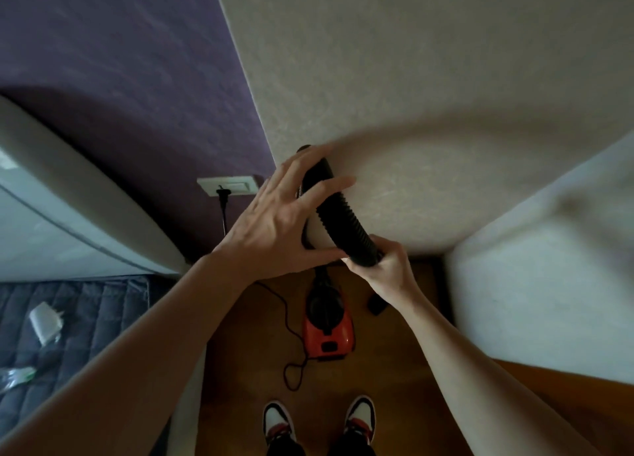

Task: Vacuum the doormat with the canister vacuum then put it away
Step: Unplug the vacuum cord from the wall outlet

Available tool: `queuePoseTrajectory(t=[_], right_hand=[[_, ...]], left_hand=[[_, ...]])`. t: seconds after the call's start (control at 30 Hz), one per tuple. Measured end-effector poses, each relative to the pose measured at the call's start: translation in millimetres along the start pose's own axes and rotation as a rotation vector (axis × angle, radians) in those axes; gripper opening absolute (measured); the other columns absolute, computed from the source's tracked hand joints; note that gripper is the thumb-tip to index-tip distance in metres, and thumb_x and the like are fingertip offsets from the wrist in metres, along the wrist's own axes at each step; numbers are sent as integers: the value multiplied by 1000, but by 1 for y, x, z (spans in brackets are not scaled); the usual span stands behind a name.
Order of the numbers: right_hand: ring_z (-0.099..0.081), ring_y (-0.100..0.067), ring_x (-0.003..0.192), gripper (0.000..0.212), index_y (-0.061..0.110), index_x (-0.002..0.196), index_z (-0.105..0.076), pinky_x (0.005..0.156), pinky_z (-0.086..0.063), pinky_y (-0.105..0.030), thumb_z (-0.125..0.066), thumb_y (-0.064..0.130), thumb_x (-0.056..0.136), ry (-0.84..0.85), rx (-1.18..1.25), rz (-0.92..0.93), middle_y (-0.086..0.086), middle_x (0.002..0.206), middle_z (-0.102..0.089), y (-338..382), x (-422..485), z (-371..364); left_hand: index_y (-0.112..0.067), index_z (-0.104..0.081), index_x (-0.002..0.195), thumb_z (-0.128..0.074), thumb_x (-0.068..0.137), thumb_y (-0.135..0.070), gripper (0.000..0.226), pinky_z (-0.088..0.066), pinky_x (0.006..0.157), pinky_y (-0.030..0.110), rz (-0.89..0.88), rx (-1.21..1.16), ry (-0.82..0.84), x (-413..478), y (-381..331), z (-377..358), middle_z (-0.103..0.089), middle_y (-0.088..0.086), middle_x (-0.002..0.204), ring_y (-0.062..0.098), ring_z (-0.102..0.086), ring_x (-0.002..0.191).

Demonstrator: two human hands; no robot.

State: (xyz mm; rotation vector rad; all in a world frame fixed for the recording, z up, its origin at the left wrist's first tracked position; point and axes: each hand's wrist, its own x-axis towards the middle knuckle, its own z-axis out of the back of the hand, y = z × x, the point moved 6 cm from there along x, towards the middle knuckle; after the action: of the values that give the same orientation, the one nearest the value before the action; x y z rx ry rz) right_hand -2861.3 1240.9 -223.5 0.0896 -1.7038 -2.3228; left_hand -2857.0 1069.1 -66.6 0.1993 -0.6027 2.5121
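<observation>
Black ribbed hose [343,215], clamped in the right grip [380,267] with the left grip [274,222] spread flat against it, should be guided unkinked above the red canister vacuum [327,332] on the floor [247,370].

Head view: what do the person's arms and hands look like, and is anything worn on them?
The left forearm and right forearm are bare up to the frame edge, with no sleeves showing. The left hand and right hand carry no gloves, and no rings, watch or bands are visible on the fingers or wrists.
</observation>
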Motion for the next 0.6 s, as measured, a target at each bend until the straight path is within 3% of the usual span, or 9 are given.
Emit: queuePoseTrajectory(t=[0.2,0.27,0.4,0.47,0.53,0.6], right_hand=[[-49,-11,49,35,41,67,-51,49,-44,-33,-79,25,80,0,-4,25,19,58,-51,16,-7,-12],[-50,-12,49,31,36,64,-54,48,-46,-35,-79,27,80,-3,9,7,14,55,-52,22,-9,-19],[-51,-5,52,28,12,64,-63,51,-43,-22,-82,6,84,1,70,-98,10,55,-56,17,-11,-33],[-51,-7,54,23,-5,68,-64,54,-43,-26,-81,1,83,-30,99,-147,0,58,-57,15,-17,-35],[-56,-10,58,19,-8,72,-67,57,-47,-26,-82,0,81,-50,94,-190,-13,62,-62,8,-27,-38],[-60,-7,58,16,2,70,-71,58,-49,-23,-82,-3,80,-88,99,-238,-2,61,-67,1,-36,-38]], left_hand=[[-14,-31,152,-78,75,-58,101,-38,115,47,204,-135,-108,-68,18,7,-32,7,157,23,-35,144],[-14,-33,150,-69,81,-62,91,-40,114,36,281,-169,-138,-95,28,5,-39,-1,149,15,-41,139],[-16,-42,145,-59,88,-59,73,-40,103,19,428,-239,-131,-134,53,-7,-49,-6,136,9,-49,125],[-18,-48,141,-58,89,-54,64,-46,99,27,489,-231,-143,-147,69,-16,-53,-5,131,12,-53,119],[-18,-52,135,-57,88,-51,58,-53,93,40,531,-163,-158,-155,86,-28,-57,-1,126,18,-58,112],[-18,-54,132,-56,86,-51,56,-55,87,45,590,-89,-157,-159,103,-40,-60,3,122,22,-60,107]])
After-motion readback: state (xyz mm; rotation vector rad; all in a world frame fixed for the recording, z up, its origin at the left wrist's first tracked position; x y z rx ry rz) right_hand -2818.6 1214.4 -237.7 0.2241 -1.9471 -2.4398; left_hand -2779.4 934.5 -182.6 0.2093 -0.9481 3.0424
